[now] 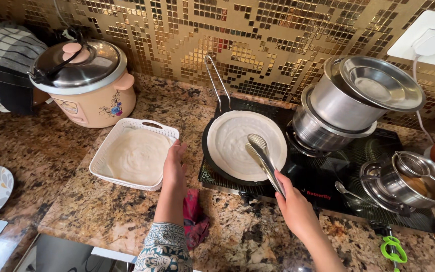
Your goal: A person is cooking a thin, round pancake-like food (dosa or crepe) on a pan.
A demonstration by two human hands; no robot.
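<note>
A white round flatbread (237, 143) lies in a black flat pan (212, 168) on the stove. My right hand (295, 206) grips metal tongs (264, 158) whose tips rest on the flatbread's right side. My left hand (173, 168) holds the right rim of a white square basket (107, 146) with another white flatbread (138, 157) lying inside it. The basket stands on the granite counter just left of the pan.
A cream rice cooker (84, 80) with a steel lid stands at the back left. Stacked steel pots (348, 106) sit on the black stove's (338, 176) rear, a small lidded steel pot (414, 184) at right. A red cloth (195, 216) lies by the counter's edge.
</note>
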